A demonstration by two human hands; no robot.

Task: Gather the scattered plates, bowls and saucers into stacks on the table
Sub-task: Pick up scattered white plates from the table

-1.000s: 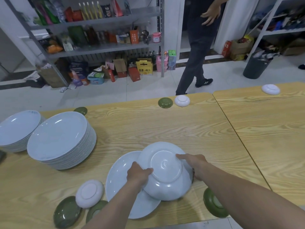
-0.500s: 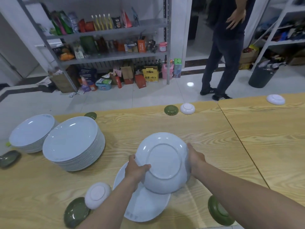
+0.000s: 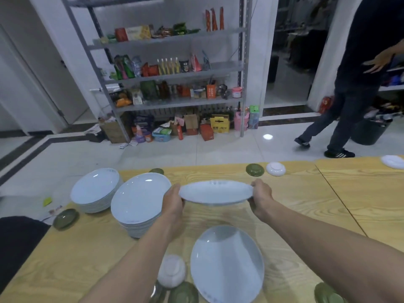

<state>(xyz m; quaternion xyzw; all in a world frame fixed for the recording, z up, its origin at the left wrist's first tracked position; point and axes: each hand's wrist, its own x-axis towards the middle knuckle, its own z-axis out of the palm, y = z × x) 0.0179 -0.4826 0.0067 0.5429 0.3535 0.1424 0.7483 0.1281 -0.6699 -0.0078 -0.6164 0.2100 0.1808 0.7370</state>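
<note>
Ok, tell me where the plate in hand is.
Head view, centre: the white plate is held above the table between the left hand and right hand, just right of the nearer plate stack.

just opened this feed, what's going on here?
A person is gathering dishes. Their left hand and right hand grip a white plate by opposite rims, roughly level above the table. Two stacks of white plates stand to the left: a nearer stack and a farther stack. A single plate lies close to the person, with a small white bowl beside it. Several green saucers lie scattered, unstacked.
</note>
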